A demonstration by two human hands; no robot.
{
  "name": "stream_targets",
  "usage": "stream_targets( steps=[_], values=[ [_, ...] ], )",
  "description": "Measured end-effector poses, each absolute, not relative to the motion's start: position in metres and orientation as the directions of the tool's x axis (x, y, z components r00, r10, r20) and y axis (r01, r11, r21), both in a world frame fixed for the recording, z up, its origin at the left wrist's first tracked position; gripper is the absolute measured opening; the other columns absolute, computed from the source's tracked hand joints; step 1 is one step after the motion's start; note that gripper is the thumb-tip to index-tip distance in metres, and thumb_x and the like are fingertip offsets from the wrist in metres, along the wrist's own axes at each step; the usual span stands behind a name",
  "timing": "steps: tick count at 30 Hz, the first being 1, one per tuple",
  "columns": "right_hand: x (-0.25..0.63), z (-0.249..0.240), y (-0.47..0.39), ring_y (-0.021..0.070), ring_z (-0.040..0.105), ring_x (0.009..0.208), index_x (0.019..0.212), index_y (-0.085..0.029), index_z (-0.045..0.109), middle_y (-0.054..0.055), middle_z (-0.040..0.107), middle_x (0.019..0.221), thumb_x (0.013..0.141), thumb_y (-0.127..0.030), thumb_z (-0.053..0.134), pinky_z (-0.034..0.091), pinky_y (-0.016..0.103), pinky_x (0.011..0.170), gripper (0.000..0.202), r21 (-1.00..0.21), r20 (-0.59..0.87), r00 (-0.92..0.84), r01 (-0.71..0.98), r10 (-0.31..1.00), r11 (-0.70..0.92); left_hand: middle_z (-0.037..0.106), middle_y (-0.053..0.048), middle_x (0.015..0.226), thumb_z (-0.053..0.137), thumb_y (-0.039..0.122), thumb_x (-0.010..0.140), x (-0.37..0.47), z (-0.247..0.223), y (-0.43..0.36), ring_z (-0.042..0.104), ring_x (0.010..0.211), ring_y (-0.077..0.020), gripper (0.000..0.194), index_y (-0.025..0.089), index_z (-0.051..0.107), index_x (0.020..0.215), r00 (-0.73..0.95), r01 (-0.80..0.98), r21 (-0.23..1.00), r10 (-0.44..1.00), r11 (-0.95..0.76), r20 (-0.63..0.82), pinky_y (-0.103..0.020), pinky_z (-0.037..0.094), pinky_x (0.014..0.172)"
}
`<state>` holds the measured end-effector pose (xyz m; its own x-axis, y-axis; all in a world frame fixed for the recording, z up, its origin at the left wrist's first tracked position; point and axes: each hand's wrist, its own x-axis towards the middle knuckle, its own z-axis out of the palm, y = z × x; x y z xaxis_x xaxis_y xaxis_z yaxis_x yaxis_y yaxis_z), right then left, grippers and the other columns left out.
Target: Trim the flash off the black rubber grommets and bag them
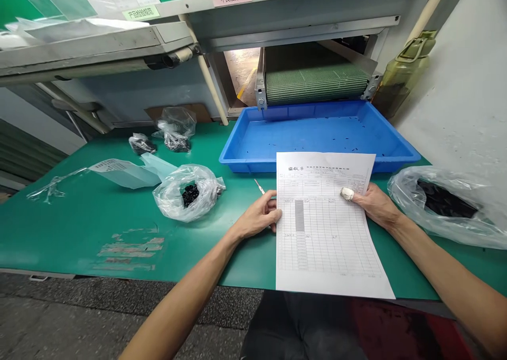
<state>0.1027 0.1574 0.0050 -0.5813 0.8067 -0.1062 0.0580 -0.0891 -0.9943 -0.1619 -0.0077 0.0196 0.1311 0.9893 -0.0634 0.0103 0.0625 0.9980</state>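
Observation:
A printed form [328, 243] with a table and some handwriting faces me above the green table's front edge. My right hand [374, 204] grips its right side, the thumb, wrapped in a white covering, on top and the fingers behind. At the left edge of the sheet is my left hand [259, 214], its fingers curled, partly behind the paper; a thin pen [259, 186] sticks up from it. Left of that hand sits an open clear bag [202, 196] with small black parts [190, 195]. Another clear bag [407, 183] with black contents [447, 199] lies right of my right hand.
Behind the paper, a blue tray [253, 165] with scattered small black pieces sits below a green conveyor belt [317, 82]. Two small bags [142, 143] [178, 132] and pale blue sheets [127, 174] lie at the left. A bottle [406, 72] hangs by the right wall.

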Motion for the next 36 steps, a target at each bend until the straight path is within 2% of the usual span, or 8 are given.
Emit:
stream_targets(
  steps=[8, 29, 36],
  values=[
    [0.1035, 0.0028, 0.1585, 0.0366, 0.060, 0.107, 0.114, -0.023, 0.068, 0.007, 0.066, 0.117, 0.066, -0.045, 0.082, 0.055, 0.050, 0.089, 0.054, -0.994, -0.112, -0.604, 0.068, 0.789, -0.090, 0.061, -0.007, 0.101, 0.055, 0.025, 0.087, -0.1627, 0.0211, -0.0073, 0.058, 0.070, -0.0130, 0.039, 0.018, 0.040, 0.122, 0.132, 0.011, 0.997, 0.988, 0.080, -0.080, -0.021, 0.051, 0.052],
    [0.1018, 0.0090, 0.1556, 0.0361, 0.063, 0.104, 0.111, -0.022, 0.069, 0.008, 0.068, 0.113, 0.070, -0.051, 0.077, 0.055, 0.051, 0.089, 0.051, -0.991, -0.130, -0.603, 0.101, 0.787, -0.086, 0.061, -0.008, 0.101, 0.055, 0.027, 0.088, -0.1611, 0.0239, -0.0068, 0.058, 0.067, -0.0121, 0.038, 0.017, 0.039, 0.121, 0.116, 0.025, 0.996, 0.989, 0.087, -0.090, -0.021, 0.051, 0.051],
    [0.1043, 0.0026, 0.1588, 0.0358, 0.062, 0.105, 0.115, -0.024, 0.067, 0.007, 0.066, 0.117, 0.069, -0.047, 0.079, 0.055, 0.050, 0.089, 0.053, -0.992, -0.126, -0.611, 0.088, 0.781, -0.091, 0.061, -0.008, 0.102, 0.055, 0.027, 0.087, -0.1615, 0.0233, -0.0073, 0.059, 0.069, -0.0129, 0.039, 0.018, 0.039, 0.122, 0.117, 0.029, 0.995, 0.988, 0.097, -0.100, -0.022, 0.051, 0.051]
  ],
)
